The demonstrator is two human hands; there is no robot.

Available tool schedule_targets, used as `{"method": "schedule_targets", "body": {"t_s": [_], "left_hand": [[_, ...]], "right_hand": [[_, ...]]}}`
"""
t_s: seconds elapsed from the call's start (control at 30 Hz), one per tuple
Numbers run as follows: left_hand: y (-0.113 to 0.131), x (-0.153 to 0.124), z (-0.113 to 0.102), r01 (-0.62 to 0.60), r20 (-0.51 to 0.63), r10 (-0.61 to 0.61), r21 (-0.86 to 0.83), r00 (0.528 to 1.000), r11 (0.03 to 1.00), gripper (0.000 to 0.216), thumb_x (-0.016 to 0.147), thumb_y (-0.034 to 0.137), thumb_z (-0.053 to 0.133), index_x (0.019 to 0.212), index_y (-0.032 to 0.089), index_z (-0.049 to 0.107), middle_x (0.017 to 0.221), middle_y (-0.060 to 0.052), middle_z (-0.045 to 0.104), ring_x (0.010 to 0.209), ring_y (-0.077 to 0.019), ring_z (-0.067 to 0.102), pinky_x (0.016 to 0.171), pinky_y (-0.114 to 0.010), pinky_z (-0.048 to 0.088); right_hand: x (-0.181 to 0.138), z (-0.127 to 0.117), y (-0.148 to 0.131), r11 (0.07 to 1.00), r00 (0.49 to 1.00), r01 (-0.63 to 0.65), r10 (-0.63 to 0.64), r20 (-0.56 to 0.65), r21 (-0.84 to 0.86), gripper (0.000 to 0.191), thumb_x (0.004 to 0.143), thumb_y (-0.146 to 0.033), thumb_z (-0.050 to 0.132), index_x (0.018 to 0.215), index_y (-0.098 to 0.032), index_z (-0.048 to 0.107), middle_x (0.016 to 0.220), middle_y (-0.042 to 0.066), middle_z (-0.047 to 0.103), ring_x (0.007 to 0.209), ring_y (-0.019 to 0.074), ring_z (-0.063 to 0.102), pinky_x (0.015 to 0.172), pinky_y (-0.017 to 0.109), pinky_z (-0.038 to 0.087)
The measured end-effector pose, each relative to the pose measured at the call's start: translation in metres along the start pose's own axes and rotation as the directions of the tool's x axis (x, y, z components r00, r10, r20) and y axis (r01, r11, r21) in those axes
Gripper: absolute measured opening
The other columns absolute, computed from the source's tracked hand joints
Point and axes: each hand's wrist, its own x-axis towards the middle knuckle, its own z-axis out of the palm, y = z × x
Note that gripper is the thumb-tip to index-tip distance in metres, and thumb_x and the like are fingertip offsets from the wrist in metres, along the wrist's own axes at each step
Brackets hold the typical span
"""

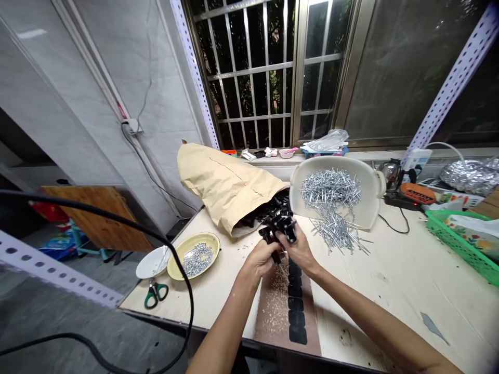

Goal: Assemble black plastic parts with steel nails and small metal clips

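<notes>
My left hand (pixel 260 259) is closed on black plastic parts (pixel 278 228), at the mouth of a brown paper sack (pixel 230 182). Close beside it, my right hand (pixel 298 249) grips the same cluster from the right. The fingers partly cover the parts, so I cannot tell how many each hand has. More black parts spill from the sack's mouth. Below my hands lies a brown mat (pixel 273 327) strewn with pale crumbs, with a row of black square pieces (pixel 297 318) along it. Right of the sack, a tipped white basin (pixel 335 221) pours out long silvery nails (pixel 337 231).
A yellow bowl (pixel 213 244) of small metal pieces overlaps a white dish (pixel 146 267); green-handled scissors (pixel 156 294) lie in front. A green basket (pixel 463 239) and an orange device (pixel 418 193) stand right. A black cable (pixel 191 306) loops across the left foreground.
</notes>
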Motion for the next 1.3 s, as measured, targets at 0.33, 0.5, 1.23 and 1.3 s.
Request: {"method": "schedule_targets", "body": {"t_s": [0.33, 0.5, 1.23, 1.3], "left_hand": [[0.003, 0.004, 0.004, -0.281, -0.102, 0.277, -0.027, 0.955, 0.959, 0.054, 0.073, 0.036, 0.067, 0.122, 0.020, 0.053, 0.117, -0.009, 0.062, 0.113, -0.0217, 0.054, 0.099, -0.037, 0.039], [0.003, 0.024, 0.006, -0.285, 0.017, 0.285, 0.030, 0.959, 0.958, 0.051, 0.076, 0.042, 0.062, 0.119, 0.016, 0.056, 0.119, -0.012, 0.061, 0.111, -0.0223, 0.055, 0.097, -0.034, 0.042], [-0.066, 0.133, -0.029, -0.551, 0.551, 0.149, 0.833, 0.821, -0.048, 0.077, 0.076, 0.032, 0.063, 0.142, 0.024, 0.025, 0.112, -0.012, 0.053, 0.106, -0.0291, 0.047, 0.090, -0.041, 0.039], [-0.062, 0.135, -0.029, -0.568, 0.586, 0.142, 0.809, 0.798, -0.151, 0.075, 0.077, 0.036, 0.063, 0.141, 0.026, 0.025, 0.120, -0.013, 0.050, 0.110, -0.0293, 0.044, 0.091, -0.043, 0.039]], "right_hand": [[-0.001, 0.016, 0.010, 0.855, 0.952, -0.262, 0.306, -0.027, 0.448, 0.044, 0.070, -0.043, 0.067, 0.106, -0.018, 0.059, 0.101, 0.006, 0.066, 0.094, 0.0222, 0.061, 0.086, 0.038, 0.048], [0.016, 0.024, 0.012, 0.758, 0.939, -0.269, 0.343, -0.012, 0.595, 0.051, 0.072, -0.055, 0.062, 0.108, -0.019, 0.060, 0.107, 0.006, 0.065, 0.104, 0.0214, 0.058, 0.089, 0.034, 0.048], [0.040, -0.139, 0.073, 0.853, 0.852, -0.520, 0.516, -0.083, -0.037, 0.059, 0.066, -0.060, 0.065, 0.109, -0.019, 0.058, 0.121, 0.010, 0.055, 0.092, 0.0219, 0.063, 0.071, 0.029, 0.051], [0.038, -0.139, 0.074, 0.878, 0.870, -0.479, 0.469, -0.151, -0.029, 0.059, 0.065, -0.060, 0.066, 0.108, -0.019, 0.059, 0.115, 0.010, 0.058, 0.084, 0.0193, 0.064, 0.067, 0.028, 0.051]]}}
